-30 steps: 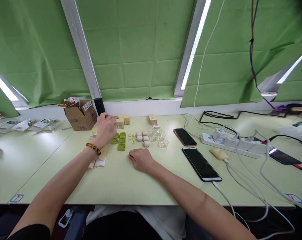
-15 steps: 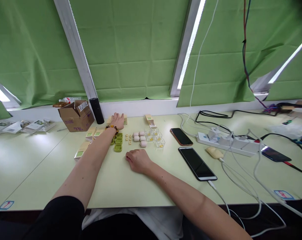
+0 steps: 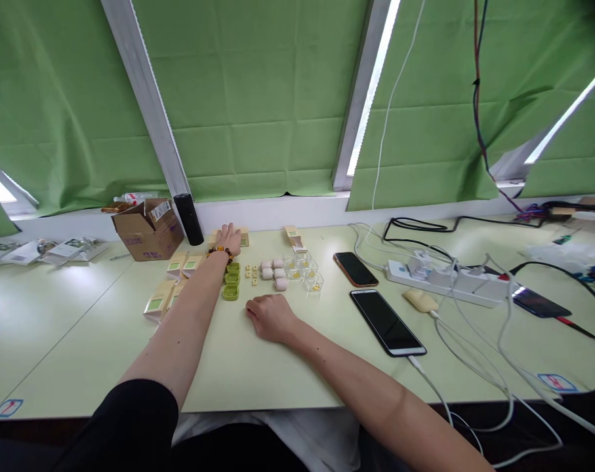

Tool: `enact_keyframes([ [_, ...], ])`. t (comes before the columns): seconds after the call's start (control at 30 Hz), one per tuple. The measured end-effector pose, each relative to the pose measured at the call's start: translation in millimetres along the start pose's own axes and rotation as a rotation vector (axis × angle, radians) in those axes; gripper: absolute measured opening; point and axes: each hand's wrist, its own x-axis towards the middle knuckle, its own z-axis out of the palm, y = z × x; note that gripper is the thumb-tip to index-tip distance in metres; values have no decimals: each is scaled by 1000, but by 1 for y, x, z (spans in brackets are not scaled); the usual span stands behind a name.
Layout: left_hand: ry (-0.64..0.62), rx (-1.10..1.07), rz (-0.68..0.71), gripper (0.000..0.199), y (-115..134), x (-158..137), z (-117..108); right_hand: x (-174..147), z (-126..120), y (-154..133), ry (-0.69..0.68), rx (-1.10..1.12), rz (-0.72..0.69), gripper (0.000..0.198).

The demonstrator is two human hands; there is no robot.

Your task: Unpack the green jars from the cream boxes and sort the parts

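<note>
Orange-edged phone (image 3: 356,269) near white power strip (image 3: 442,288)

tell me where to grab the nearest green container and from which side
Pinch opposite outer walls of the nearest green container with the right hand, likely from above and its right: it looks low and squarish, and the left forearm flanks its left.

Site type: office-style workroom; exact use cannot be determined. Indicators — a long pale worktable (image 3: 272,377) beneath drawn green blinds (image 3: 243,98), a multi-socket power strip (image 3: 445,285), white charging cables (image 3: 418,365), and 2 stickers (image 3: 8,408) near the table's front edge.
</note>
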Motion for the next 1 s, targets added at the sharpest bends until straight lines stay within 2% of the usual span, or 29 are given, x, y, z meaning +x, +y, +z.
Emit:
enact_keyframes([
  [0.07,17,-19,23,38,-1,0,0,0,0,0,-2,2,3,20],
  [0.23,57,-83,69,43,1,1,1,0,-2,-2,-17,7,9,20],
  [0.37,86,-162,69,38,6,-1,2,-1,-4,-3,-25,6,24,20],
  [0.7,254,-463,83,44,22,-26,-7,0,0,2,34,20,-5,22],
  [0.8,325,-639,83,44,29,-44,-16,0,1,7,145,57,-19,25],
  [0.9,383,-1123,43,44,34,-75,-29,-2,-3,14,362,137,-2,26],
  [1.0,288,-1421,2,46,37,-119,-44,-5,-9,21,652,297,37,27],
])
